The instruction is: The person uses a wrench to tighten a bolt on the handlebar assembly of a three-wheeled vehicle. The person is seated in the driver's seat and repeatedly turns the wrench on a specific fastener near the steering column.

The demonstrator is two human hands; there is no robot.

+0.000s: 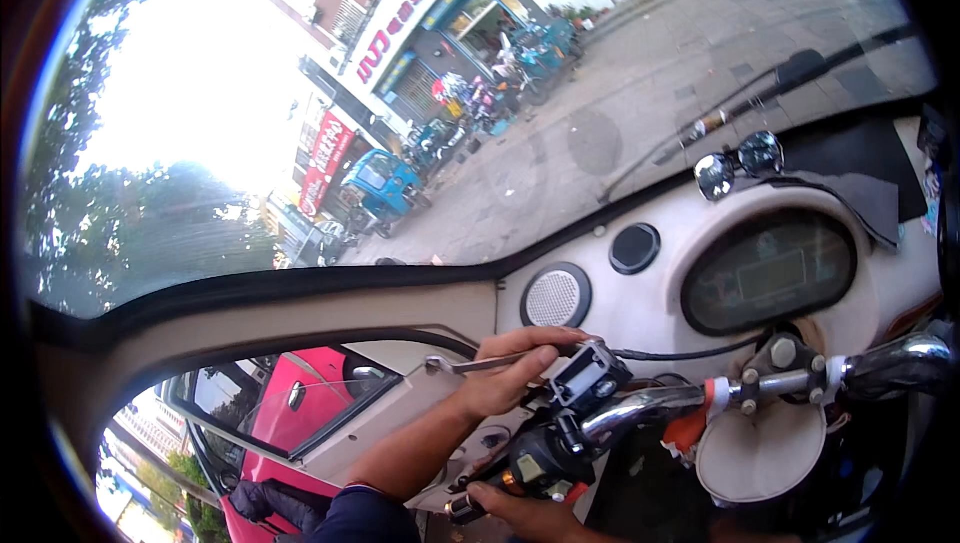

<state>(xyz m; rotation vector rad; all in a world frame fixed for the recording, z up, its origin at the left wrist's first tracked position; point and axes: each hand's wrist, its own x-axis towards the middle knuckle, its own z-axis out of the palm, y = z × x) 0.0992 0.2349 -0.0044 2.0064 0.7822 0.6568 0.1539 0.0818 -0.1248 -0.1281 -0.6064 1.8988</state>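
My left hand (505, 378) is closed around a metal wrench (452, 366), whose rounded end sticks out to the left. The fingertips and the wrench's other end lie against a silver and black rectangular bracket (585, 378) mounted by the chrome handlebar (640, 411). Exactly where the wrench meets the bracket is hidden. Below, my right hand (535, 518) is closed at the left handlebar grip (462, 511), thumb along it; its other fingers are mostly out of sight. A black switch housing (545, 463) sits between the hands.
Behind the handlebar are a cream dashboard (640, 293), an oval display (770, 271) and a round speaker (556, 295). Sunglasses (738, 165) rest under the windshield. At left, a door with a window (335, 398) stands beside a pink car (300, 378). Parked three-wheelers (383, 185) line the street.
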